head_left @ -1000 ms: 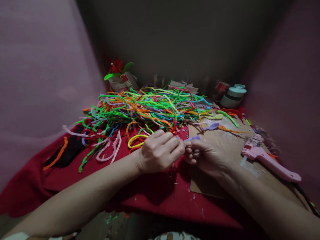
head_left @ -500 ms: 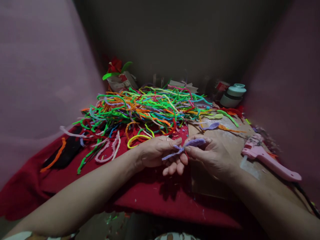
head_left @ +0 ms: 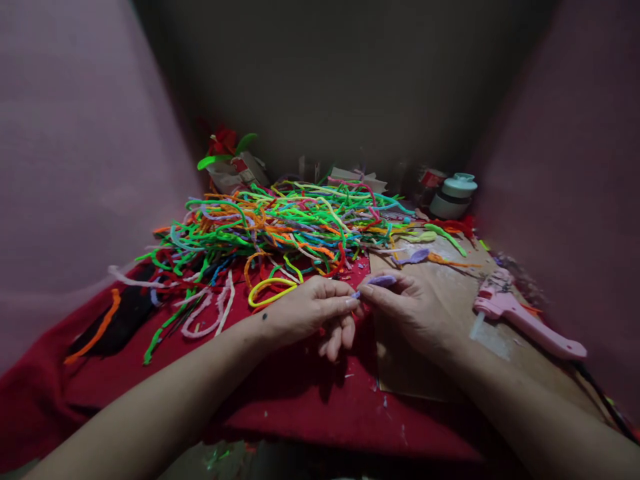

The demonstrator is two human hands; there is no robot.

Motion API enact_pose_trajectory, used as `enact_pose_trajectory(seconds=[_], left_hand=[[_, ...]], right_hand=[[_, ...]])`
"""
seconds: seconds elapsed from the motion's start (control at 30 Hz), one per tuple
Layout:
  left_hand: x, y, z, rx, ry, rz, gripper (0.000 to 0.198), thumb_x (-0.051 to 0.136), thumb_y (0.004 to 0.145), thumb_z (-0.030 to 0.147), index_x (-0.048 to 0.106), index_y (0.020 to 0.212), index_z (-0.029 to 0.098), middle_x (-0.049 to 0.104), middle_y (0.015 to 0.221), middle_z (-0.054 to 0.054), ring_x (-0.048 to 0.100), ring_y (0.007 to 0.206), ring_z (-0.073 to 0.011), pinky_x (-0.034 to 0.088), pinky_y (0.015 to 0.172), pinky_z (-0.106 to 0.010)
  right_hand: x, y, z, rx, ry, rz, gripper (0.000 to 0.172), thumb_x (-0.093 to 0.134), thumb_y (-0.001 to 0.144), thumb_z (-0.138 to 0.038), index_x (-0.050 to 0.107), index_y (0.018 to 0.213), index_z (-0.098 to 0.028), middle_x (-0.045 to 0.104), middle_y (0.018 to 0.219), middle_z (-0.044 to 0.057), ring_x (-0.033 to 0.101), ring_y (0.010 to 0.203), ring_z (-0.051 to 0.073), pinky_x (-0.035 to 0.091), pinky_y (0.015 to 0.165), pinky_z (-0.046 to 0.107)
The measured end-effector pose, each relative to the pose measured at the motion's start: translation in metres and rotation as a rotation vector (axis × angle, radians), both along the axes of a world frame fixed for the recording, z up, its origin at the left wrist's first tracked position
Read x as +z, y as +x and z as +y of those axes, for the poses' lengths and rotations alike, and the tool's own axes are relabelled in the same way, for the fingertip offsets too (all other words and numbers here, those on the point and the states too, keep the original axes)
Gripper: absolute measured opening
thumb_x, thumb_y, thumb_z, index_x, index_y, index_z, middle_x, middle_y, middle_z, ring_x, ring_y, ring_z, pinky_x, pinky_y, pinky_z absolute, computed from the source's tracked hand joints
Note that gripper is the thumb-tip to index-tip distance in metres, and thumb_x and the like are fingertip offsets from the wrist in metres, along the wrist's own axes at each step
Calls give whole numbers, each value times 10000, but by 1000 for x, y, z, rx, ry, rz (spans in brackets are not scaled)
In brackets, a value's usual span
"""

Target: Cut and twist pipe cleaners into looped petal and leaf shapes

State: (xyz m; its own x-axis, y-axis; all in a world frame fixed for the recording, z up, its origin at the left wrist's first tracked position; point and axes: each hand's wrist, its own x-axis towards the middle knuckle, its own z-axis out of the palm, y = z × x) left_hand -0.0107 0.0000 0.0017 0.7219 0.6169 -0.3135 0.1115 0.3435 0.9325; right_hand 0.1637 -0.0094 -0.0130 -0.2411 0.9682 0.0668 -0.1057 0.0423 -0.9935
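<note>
The left hand [head_left: 317, 312] pinches one end of a purple pipe cleaner [head_left: 383, 281] between thumb and fingers, while the right hand [head_left: 413, 307] grips it farther along. The piece sits between both hands, near the edge where cardboard [head_left: 407, 370] meets red cloth [head_left: 295, 407]. A pink glue gun [head_left: 530, 323] lies on the cardboard.

There are two hands [head_left: 410, 310], one glue gun [head_left: 525, 317], one teal-lidded jar [head_left: 454, 197] and uncountable pipe cleaners [head_left: 285, 223].

From my remote seat I have left forearm [head_left: 175, 393] and right forearm [head_left: 525, 407] stretched from near corners; left hand [head_left: 325, 310] pinches, lower fingers [head_left: 346, 332] bent, beside right hand [head_left: 407, 307], also pinching.
</note>
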Motion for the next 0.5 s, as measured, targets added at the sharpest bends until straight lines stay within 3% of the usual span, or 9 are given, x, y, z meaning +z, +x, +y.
enact_pose_trajectory(seconds=[0.17,0.23,0.37,0.43,0.5], left_hand=[[-7,-1,3,-38,-12,-27,235,467,831,352,518,827,123,630,623,-50,545,395,-98,380,380,-175],[-4,1,3,-1,115,49,240,482,822,352,542,794,121,615,652,-39,549,474,-92,398,454,-184],[4,4,3,140,540,273,196,556,765,275,592,640,129,526,648,14,487,639,-93,387,638,-202],[5,5,3,184,630,326,199,556,758,265,606,615,136,506,648,21,467,667,-100,367,667,-211],[5,6,5,234,613,328,203,551,764,280,631,643,137,504,644,24,459,658,-100,354,654,-214]], right_hand=[[-2,0,1,-85,43,-9,158,647,722,-332,692,751,-183,649,666,-5,556,626,122,429,642,260],[-2,1,0,-106,45,3,179,627,745,-342,692,701,-181,648,650,-2,548,611,118,428,636,257],[-3,0,-1,-167,84,44,154,635,743,-320,702,695,-190,643,625,-7,538,591,117,428,609,255],[-4,0,-2,-187,113,72,124,647,733,-303,711,735,-197,658,655,-3,544,605,119,430,619,259],[-4,0,-2,-192,136,105,120,648,731,-296,710,754,-196,663,668,0,540,603,115,429,617,258]])
